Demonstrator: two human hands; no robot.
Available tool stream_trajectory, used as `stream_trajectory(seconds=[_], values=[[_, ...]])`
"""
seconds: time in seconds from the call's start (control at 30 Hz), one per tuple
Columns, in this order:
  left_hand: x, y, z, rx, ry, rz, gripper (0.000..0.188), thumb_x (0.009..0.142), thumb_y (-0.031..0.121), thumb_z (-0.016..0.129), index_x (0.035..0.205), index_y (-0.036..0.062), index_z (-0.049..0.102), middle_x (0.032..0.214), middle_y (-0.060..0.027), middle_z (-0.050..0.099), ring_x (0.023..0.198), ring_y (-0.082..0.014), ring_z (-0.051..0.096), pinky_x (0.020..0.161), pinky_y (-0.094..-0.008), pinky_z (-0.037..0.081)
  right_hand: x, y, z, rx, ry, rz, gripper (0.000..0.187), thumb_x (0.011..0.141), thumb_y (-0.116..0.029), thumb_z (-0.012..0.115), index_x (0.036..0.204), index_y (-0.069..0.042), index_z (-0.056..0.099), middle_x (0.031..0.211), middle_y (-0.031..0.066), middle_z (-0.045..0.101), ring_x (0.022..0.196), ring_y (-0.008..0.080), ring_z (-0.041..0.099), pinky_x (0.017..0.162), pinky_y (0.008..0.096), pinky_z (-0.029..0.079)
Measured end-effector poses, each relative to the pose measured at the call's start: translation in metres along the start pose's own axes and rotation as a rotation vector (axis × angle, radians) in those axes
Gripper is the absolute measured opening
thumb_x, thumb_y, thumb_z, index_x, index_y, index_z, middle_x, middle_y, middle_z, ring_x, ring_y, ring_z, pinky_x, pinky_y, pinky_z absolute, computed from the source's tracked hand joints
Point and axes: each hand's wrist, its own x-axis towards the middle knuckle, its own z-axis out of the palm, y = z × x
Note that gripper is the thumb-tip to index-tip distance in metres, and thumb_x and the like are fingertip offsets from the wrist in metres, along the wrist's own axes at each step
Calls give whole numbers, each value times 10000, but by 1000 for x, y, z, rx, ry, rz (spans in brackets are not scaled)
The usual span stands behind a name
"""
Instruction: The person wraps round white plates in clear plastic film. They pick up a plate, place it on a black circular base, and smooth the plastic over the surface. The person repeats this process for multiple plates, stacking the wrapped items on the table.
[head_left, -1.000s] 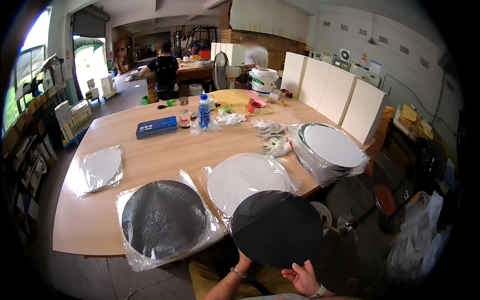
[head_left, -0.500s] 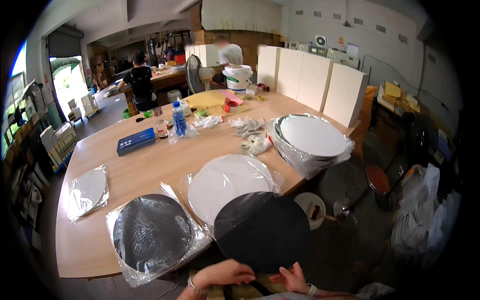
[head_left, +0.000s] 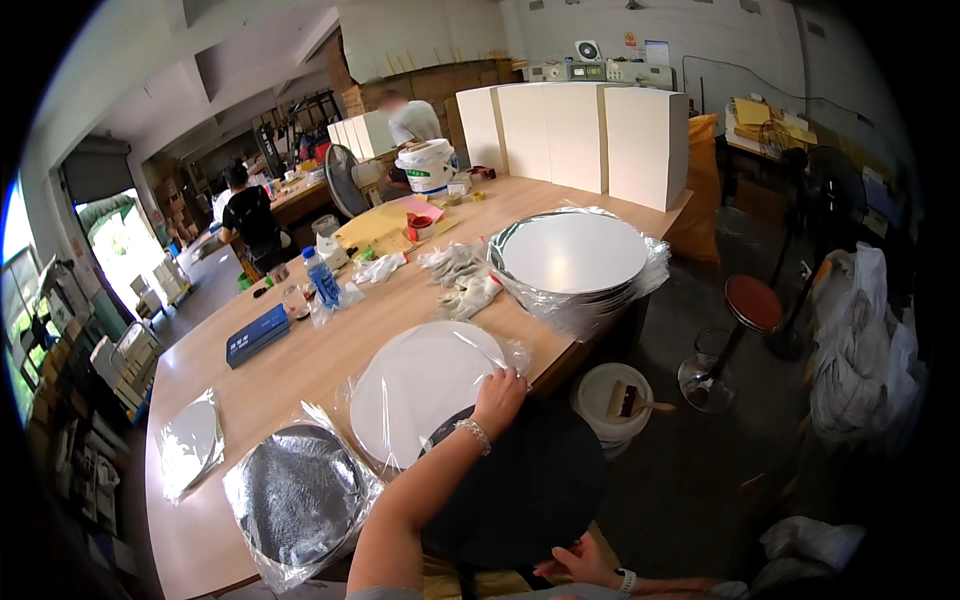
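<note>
Your right hand [head_left: 583, 563] pinches the black disc [head_left: 535, 480] at its near rim, likely to steady it; your left hand [head_left: 499, 400] (curled, grip unclear) meets the film-wrapped white disc [head_left: 415, 388].

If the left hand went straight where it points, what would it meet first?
The left hand would probably meet the clear plastic wrap by the white disc first; depth is unclear, so they may be touching.

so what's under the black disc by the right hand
The black disc hides part of the near edge of the plastic-wrapped white disc; whether they touch, I can't tell. Anything else lying directly beneath it is covered.
</note>
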Motion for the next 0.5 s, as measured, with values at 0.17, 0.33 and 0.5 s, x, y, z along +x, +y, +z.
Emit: stream_trajectory(seconds=[0.17,0.33,0.5], values=[[20,6,1,-85,-70,-116,118,799,107,521,817,72,632,846,-110,611,843,-266,602,699,-359,511,-35,-39,-15,-159,212,76,368,916,-13,450,1245,-37,287,1124,180,540,817,294,662,721,387,581],[27,16,-25,-246,-153,-243,180,841,149,482,832,42,627,854,-170,623,820,-348,617,713,-440,504,-87,-104,-32,-139,284,87,338,883,-3,479,1189,-32,336,1045,172,573,729,277,657,643,380,573],[30,9,-32,-326,-96,-301,186,854,173,466,864,51,606,893,-198,603,795,-391,607,710,-495,478,-119,-166,-57,-220,384,-12,315,859,-18,487,1159,6,394,1001,170,596,661,245,647,553,334,574]])
